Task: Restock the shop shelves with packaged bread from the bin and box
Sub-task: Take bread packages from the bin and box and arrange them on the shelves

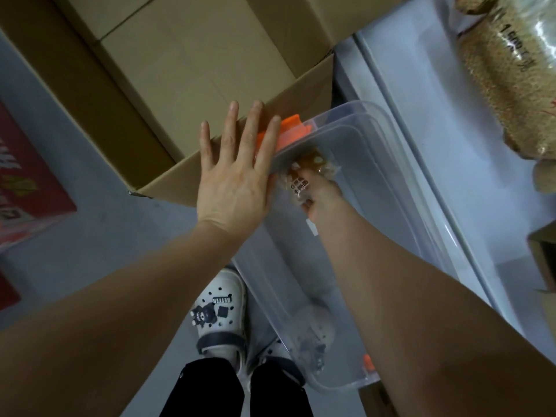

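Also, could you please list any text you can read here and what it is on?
"BETTER": charm on the white clog.
Bread packet label, held by the right hand: too blurred.
Grain bag print: digits, not legible.
Red box lettering: cut off, unreadable.

The bin (376, 206) sat between the cardboard box (180, 85), behind and to its left, and the shelf (421, 115) on its right. The left hand (237, 170) lay flat against the bin's far left corner, beside the box's edge. Inside the bin, near that far end, the right hand (323, 197) held a bread packet (304, 176). A bag (511, 70) lay on the shelf. A shoe (219, 311) stood left of the bin's near end.
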Action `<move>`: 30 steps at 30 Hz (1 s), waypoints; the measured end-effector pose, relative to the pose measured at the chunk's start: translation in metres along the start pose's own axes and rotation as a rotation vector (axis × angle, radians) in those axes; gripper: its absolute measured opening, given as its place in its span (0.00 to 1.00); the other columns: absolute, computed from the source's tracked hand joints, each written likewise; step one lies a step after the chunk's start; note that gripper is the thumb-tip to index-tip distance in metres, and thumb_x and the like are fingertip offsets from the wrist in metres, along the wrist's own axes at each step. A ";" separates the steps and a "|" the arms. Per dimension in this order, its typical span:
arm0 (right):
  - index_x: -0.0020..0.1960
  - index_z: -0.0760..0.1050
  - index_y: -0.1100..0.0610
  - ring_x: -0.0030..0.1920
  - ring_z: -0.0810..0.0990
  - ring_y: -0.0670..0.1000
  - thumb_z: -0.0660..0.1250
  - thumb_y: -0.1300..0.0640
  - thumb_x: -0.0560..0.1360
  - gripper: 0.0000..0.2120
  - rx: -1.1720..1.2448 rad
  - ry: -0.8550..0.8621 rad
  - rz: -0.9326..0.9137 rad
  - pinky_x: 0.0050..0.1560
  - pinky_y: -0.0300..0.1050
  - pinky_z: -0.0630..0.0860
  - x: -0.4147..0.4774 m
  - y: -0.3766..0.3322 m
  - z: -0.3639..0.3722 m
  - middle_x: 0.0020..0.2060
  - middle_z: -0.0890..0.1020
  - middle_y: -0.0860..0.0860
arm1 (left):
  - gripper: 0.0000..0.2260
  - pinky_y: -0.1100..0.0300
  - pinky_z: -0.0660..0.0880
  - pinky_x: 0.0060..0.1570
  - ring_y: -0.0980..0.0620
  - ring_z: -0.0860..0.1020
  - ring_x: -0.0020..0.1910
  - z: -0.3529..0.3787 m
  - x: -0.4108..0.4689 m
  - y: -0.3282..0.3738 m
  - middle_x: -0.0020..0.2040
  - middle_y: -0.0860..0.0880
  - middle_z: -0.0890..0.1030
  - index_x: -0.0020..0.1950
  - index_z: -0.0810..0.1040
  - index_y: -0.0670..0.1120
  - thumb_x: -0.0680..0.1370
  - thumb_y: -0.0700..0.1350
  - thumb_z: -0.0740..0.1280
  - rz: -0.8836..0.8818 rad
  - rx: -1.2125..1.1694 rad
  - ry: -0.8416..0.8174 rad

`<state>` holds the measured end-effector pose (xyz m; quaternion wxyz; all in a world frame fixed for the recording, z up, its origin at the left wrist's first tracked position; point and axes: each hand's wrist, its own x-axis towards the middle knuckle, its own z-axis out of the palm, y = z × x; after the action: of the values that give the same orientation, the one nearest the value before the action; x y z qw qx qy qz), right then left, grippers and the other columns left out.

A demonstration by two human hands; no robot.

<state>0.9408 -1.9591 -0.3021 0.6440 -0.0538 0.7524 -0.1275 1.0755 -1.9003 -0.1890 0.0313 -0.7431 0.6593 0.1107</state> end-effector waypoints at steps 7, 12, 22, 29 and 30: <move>0.64 0.72 0.58 0.44 0.83 0.52 0.74 0.58 0.72 0.22 0.046 -0.078 0.023 0.36 0.42 0.81 -0.059 0.013 -0.043 0.54 0.83 0.56 | 0.31 0.32 0.44 0.72 0.37 0.45 0.78 -0.003 0.001 0.002 0.80 0.43 0.47 0.80 0.48 0.47 0.81 0.53 0.57 -0.005 0.011 -0.025; 0.66 0.70 0.57 0.54 0.83 0.54 0.73 0.58 0.75 0.22 0.106 -0.159 -0.023 0.42 0.46 0.82 -0.118 0.015 -0.080 0.59 0.82 0.56 | 0.39 0.36 0.48 0.74 0.39 0.41 0.78 -0.017 0.001 0.007 0.80 0.45 0.42 0.79 0.41 0.51 0.78 0.53 0.64 -0.051 0.027 -0.127; 0.67 0.70 0.56 0.52 0.85 0.51 0.73 0.64 0.72 0.25 0.061 -0.258 -0.167 0.42 0.40 0.79 -0.258 -0.015 -0.126 0.59 0.82 0.54 | 0.39 0.42 0.44 0.76 0.43 0.37 0.78 -0.118 -0.016 0.004 0.79 0.46 0.36 0.79 0.36 0.52 0.79 0.59 0.59 -0.080 0.144 -0.407; 0.65 0.72 0.50 0.52 0.84 0.48 0.74 0.62 0.71 0.25 0.075 -0.270 -0.261 0.48 0.43 0.78 -0.383 -0.043 -0.151 0.55 0.84 0.48 | 0.29 0.44 0.47 0.76 0.42 0.43 0.79 -0.253 -0.046 0.020 0.80 0.43 0.46 0.80 0.49 0.50 0.82 0.53 0.57 -0.086 0.105 -0.383; 0.65 0.72 0.49 0.53 0.84 0.48 0.74 0.62 0.71 0.25 0.069 -0.273 -0.283 0.47 0.43 0.78 -0.405 -0.048 -0.155 0.54 0.84 0.47 | 0.28 0.44 0.46 0.76 0.42 0.43 0.79 -0.274 -0.049 0.023 0.80 0.44 0.46 0.79 0.50 0.50 0.82 0.52 0.57 -0.078 0.108 -0.370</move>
<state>0.8516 -1.8871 0.1186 0.7173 -0.1535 0.6381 -0.2341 1.0817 -1.9083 0.0905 0.1959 -0.7323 0.6180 0.2086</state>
